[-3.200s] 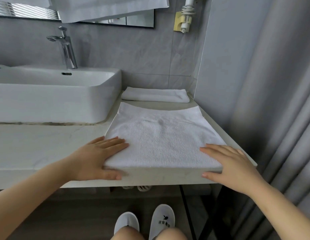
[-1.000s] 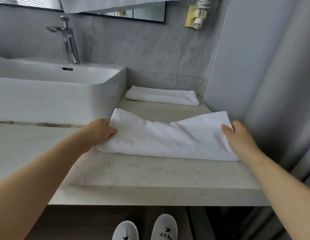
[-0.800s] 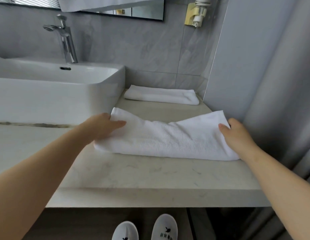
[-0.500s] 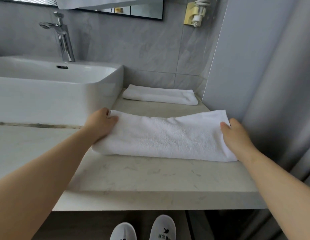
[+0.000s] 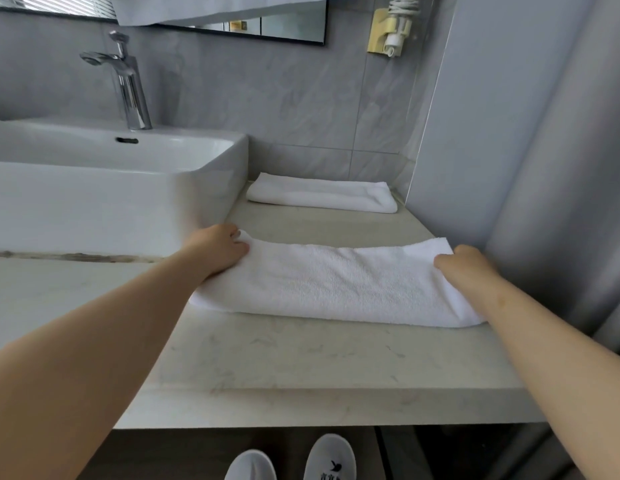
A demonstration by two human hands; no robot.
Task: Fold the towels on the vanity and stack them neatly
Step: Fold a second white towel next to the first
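Note:
A white towel (image 5: 336,284) lies folded into a long band across the marble vanity top (image 5: 301,368). My left hand (image 5: 220,249) grips its far left corner, fingers curled over the edge. At the other end, my right hand (image 5: 464,266) grips the far right corner. A second white towel (image 5: 322,194), folded narrow, rests flat at the back of the vanity against the wall.
A white basin (image 5: 111,188) with a chrome tap (image 5: 128,81) stands at the left, close to my left hand. A grey wall panel (image 5: 475,150) and a curtain (image 5: 578,202) bound the right side. A hair-dryer holder (image 5: 388,29) hangs above. Slippers (image 5: 331,459) show below the counter edge.
The flat towel was folded in half away from me, front edge onto back edge. Over the last second the sagging top layer was pulled straight and my hands settled on its far corners.

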